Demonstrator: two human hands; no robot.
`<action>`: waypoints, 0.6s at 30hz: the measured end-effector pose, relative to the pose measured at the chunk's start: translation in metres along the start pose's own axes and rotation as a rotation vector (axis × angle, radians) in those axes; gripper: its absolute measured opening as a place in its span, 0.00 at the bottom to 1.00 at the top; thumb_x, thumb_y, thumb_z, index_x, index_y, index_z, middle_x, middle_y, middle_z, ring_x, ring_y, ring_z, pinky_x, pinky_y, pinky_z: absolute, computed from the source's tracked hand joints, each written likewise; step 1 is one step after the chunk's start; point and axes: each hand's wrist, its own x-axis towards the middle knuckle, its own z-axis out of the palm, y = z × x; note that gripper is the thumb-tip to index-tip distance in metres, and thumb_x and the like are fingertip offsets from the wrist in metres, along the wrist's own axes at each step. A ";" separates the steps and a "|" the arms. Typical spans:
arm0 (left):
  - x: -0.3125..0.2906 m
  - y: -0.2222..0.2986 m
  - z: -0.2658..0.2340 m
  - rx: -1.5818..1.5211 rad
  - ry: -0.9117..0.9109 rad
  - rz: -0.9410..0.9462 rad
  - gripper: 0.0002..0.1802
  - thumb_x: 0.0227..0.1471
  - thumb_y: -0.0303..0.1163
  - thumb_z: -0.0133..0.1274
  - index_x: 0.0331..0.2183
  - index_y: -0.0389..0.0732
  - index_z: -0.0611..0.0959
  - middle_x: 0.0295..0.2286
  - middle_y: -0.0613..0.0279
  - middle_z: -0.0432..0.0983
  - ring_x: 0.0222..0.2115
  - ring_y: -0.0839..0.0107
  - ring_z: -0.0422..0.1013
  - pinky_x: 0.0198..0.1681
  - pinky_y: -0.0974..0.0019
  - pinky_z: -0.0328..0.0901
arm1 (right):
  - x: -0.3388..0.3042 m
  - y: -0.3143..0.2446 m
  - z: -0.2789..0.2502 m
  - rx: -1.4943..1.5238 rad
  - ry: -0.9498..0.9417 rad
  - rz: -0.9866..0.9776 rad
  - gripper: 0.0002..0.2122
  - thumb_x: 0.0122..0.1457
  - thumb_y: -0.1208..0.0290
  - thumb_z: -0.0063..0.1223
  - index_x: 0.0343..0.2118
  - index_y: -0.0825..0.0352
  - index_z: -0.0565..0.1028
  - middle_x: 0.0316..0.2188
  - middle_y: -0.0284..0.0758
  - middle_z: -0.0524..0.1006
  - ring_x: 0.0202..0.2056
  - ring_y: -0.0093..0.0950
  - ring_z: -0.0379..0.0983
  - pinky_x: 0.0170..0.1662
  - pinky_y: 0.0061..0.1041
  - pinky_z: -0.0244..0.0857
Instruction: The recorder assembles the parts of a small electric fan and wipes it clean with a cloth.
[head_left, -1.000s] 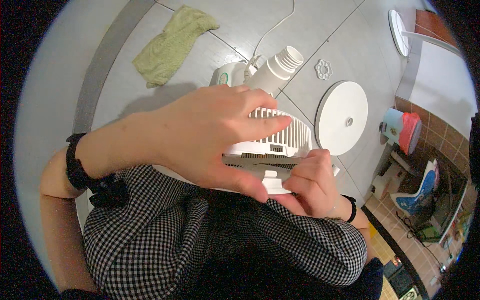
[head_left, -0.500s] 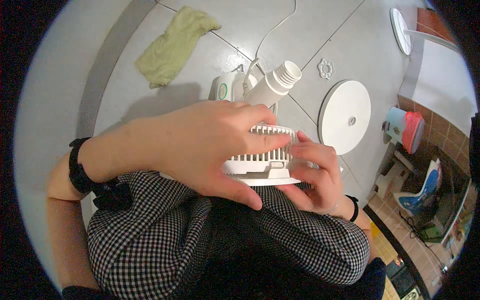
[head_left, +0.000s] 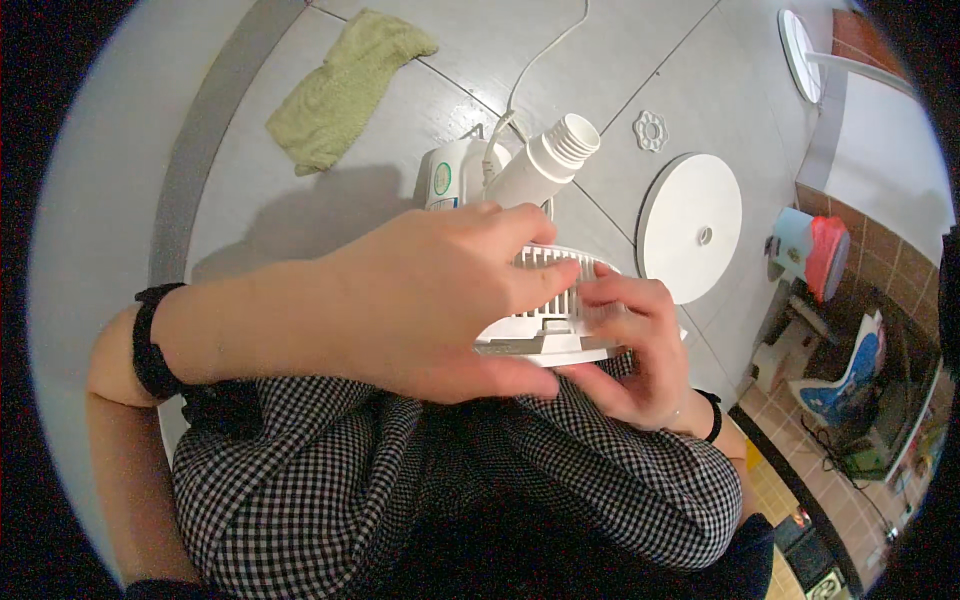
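Above my lap I hold a white slatted plastic cover (head_left: 520, 330) with a flat rim and a small raised tab. My left hand (head_left: 440, 300) lies across its left part, fingers over the slats and thumb under the rim. From the right, my right hand (head_left: 640, 345) grips its other end between bent fingers and thumb. Both hands hide much of the cover. Just beyond them, a white tube with a threaded end (head_left: 545, 165) points up and right from a white housing (head_left: 455, 175), with a cord (head_left: 515, 95) running off behind.
A round white disc base (head_left: 690, 230) with a central hole lies on the grey tiled floor (head_left: 600, 50) to the right. Near it is a flower-shaped ring (head_left: 651, 131). A green cloth (head_left: 345, 90) lies far left; a bin with a red liner (head_left: 828, 255) stands at right.
My left hand has shifted slightly right along the cover, its thumb reaching further under the rim. The right fingers have moved a little against the slats. The cover has tilted slightly.
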 end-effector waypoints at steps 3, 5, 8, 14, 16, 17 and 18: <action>0.001 0.003 0.003 0.023 0.018 -0.041 0.43 0.36 0.47 0.67 0.50 0.34 0.71 0.46 0.40 0.65 0.43 0.46 0.69 0.43 0.56 0.68 | 0.003 0.004 -0.007 -0.215 -0.137 -0.213 0.15 0.44 0.72 0.66 0.36 0.66 0.77 0.39 0.37 0.73 0.41 0.37 0.69 0.52 0.43 0.64; 0.001 0.004 0.004 0.023 0.014 -0.043 0.43 0.36 0.47 0.66 0.51 0.34 0.70 0.46 0.40 0.65 0.43 0.46 0.69 0.44 0.56 0.68 | 0.002 0.004 -0.008 -0.218 -0.128 -0.225 0.16 0.43 0.70 0.67 0.37 0.66 0.78 0.38 0.36 0.73 0.41 0.36 0.70 0.51 0.42 0.65; 0.000 0.004 0.006 0.035 0.050 -0.005 0.43 0.36 0.47 0.66 0.51 0.33 0.70 0.47 0.39 0.65 0.44 0.46 0.69 0.46 0.56 0.67 | 0.002 0.004 -0.007 -0.267 -0.105 -0.266 0.17 0.41 0.67 0.68 0.36 0.67 0.79 0.36 0.35 0.73 0.39 0.35 0.70 0.48 0.40 0.68; 0.003 0.005 0.006 0.065 0.012 -0.028 0.44 0.36 0.46 0.66 0.52 0.34 0.69 0.48 0.39 0.64 0.45 0.45 0.68 0.48 0.55 0.65 | 0.002 0.003 -0.005 -0.341 -0.055 -0.272 0.16 0.41 0.69 0.67 0.34 0.69 0.78 0.33 0.35 0.74 0.37 0.33 0.71 0.45 0.36 0.71; 0.004 0.008 0.005 0.064 -0.033 -0.119 0.45 0.36 0.46 0.66 0.53 0.36 0.68 0.48 0.39 0.65 0.46 0.45 0.68 0.48 0.55 0.65 | 0.003 0.002 -0.004 -0.325 -0.044 -0.254 0.16 0.41 0.70 0.66 0.34 0.69 0.78 0.33 0.36 0.74 0.37 0.33 0.71 0.45 0.35 0.71; 0.004 0.009 0.004 0.067 -0.037 -0.117 0.45 0.36 0.46 0.66 0.53 0.36 0.68 0.48 0.39 0.65 0.46 0.45 0.68 0.48 0.55 0.65 | 0.003 0.002 -0.004 -0.310 -0.040 -0.244 0.15 0.42 0.70 0.66 0.34 0.69 0.78 0.34 0.36 0.74 0.36 0.34 0.71 0.45 0.36 0.71; 0.004 0.008 0.004 0.065 -0.046 -0.143 0.45 0.36 0.46 0.66 0.54 0.37 0.68 0.47 0.40 0.65 0.45 0.45 0.68 0.48 0.54 0.65 | 0.003 0.002 -0.004 -0.293 -0.036 -0.235 0.15 0.42 0.70 0.66 0.34 0.69 0.78 0.34 0.36 0.74 0.36 0.34 0.71 0.45 0.36 0.71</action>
